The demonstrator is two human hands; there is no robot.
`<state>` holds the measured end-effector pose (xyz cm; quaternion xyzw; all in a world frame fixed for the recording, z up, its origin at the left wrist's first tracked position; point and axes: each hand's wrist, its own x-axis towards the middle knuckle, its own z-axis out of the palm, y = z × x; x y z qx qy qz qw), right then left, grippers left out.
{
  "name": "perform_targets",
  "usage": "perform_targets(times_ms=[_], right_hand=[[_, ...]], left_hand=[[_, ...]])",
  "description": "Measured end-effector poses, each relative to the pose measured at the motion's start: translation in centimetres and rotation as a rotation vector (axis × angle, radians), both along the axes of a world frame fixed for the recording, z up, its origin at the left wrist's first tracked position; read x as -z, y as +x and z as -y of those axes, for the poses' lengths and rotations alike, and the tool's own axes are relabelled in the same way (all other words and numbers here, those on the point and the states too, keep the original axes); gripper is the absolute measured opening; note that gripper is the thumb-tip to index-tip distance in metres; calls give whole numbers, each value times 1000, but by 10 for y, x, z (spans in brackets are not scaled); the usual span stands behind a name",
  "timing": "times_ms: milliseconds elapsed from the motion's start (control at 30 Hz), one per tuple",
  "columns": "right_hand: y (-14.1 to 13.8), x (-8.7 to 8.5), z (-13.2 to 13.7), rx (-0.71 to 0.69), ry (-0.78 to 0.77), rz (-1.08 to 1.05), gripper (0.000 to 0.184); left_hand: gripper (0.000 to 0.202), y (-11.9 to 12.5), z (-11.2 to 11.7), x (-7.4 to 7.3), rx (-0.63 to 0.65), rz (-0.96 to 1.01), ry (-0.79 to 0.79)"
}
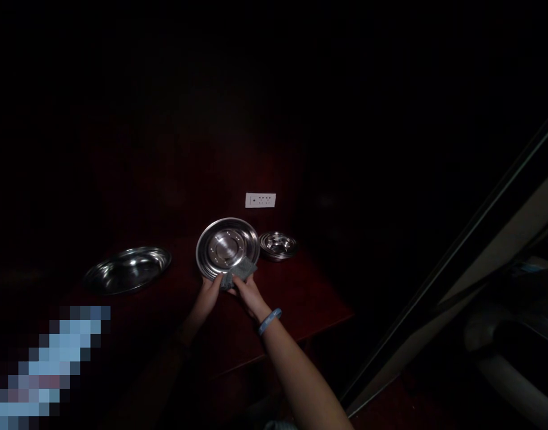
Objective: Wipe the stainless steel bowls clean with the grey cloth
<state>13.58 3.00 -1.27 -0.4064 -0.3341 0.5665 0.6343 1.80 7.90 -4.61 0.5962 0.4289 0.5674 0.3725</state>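
Note:
A round steel plate [227,246] is tilted up toward me over the dark red table [274,310]. My left hand [208,294] grips its lower rim from below. My right hand [246,291], with a blue band at the wrist, pinches a grey cloth [240,273] against the plate's lower right edge. Both hands are closed on what they hold.
An oval steel platter [127,270] lies on the table to the left. A stack of small steel dishes [278,245] sits just right of the plate. A white socket panel [260,200] is on the wall behind. The room is very dark; a pale frame [480,251] runs diagonally at right.

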Motion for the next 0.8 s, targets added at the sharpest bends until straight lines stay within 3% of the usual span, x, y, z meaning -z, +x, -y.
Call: perform_targets(times_ms=[167, 333, 567, 800], right_hand=[[3, -2, 2, -25, 29, -9, 68], [5, -4, 2, -84, 25, 46, 60], [6, 3, -7, -40, 106, 53, 52], [22, 14, -21, 275, 203, 130, 48]], left_hand=[[59, 6, 0, 3, -7, 11, 13], [59, 8, 0, 3, 25, 4, 38], [53, 9, 6, -6, 28, 42, -1], [45, 3, 10, -12, -32, -27, -41]])
